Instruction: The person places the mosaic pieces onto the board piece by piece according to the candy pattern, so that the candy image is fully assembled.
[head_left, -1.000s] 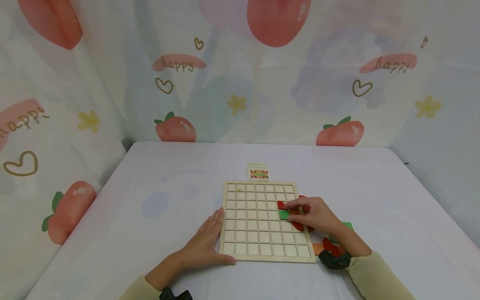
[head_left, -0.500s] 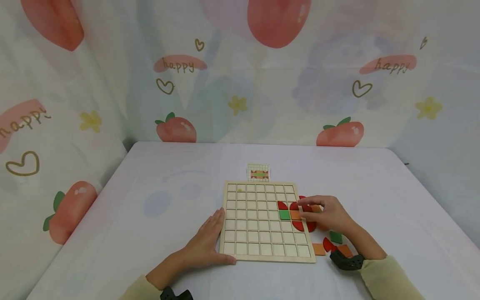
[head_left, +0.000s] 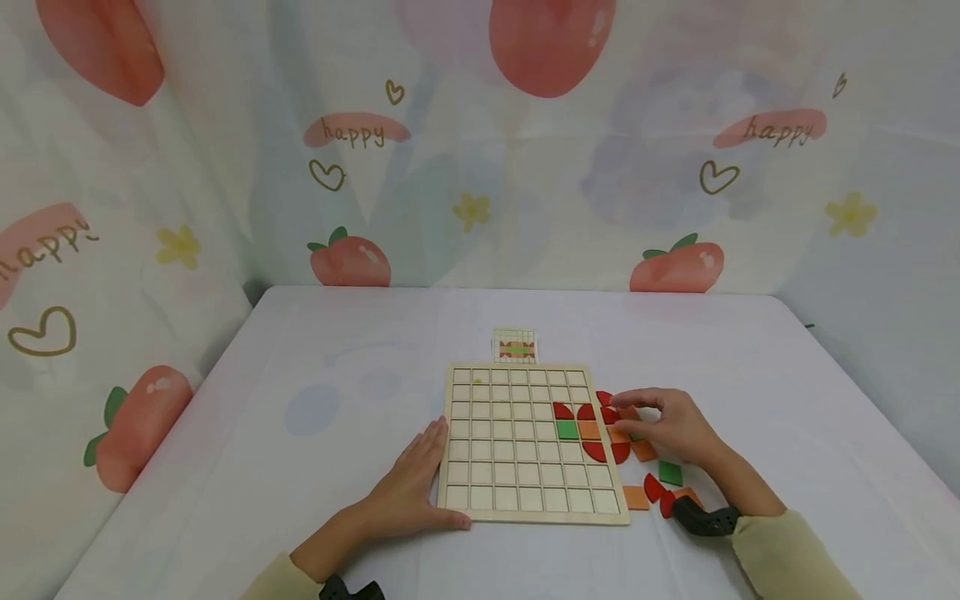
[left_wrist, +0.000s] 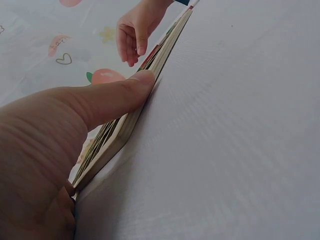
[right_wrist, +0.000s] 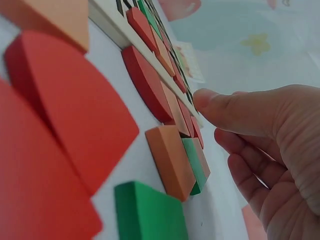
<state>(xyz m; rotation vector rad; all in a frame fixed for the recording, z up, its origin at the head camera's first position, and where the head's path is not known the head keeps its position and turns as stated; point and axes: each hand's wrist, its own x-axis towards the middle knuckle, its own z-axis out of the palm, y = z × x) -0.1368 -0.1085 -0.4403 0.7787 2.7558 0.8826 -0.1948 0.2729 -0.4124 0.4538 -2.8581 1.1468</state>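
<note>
A wooden grid board [head_left: 517, 475] lies on the table. My left hand [head_left: 412, 479] rests against its front-left corner, fingers straight along the left side; in the left wrist view the thumb [left_wrist: 120, 95] presses on its edge. In the board's cells lie a green square [head_left: 567, 430], an orange square [head_left: 589, 430] and red quarter-round pieces [head_left: 562, 411]. My right hand [head_left: 667, 421] hovers above loose pieces beside the board's right side. Its thumb and fingers stand apart with nothing between them in the right wrist view. Below it are an orange block [right_wrist: 170, 162] and a green one [right_wrist: 196, 167].
A small pattern card [head_left: 515, 345] lies behind the board. More loose pieces lie to the right, among them a green square [head_left: 671, 473], an orange square [head_left: 636, 498] and a red piece [head_left: 654, 487]. A printed curtain [head_left: 525, 192] hangs behind the table.
My right hand has moved right, off the board's red and green pieces and over the loose ones. The red piece it touched stays in its cell. My left hand has stayed put.
</note>
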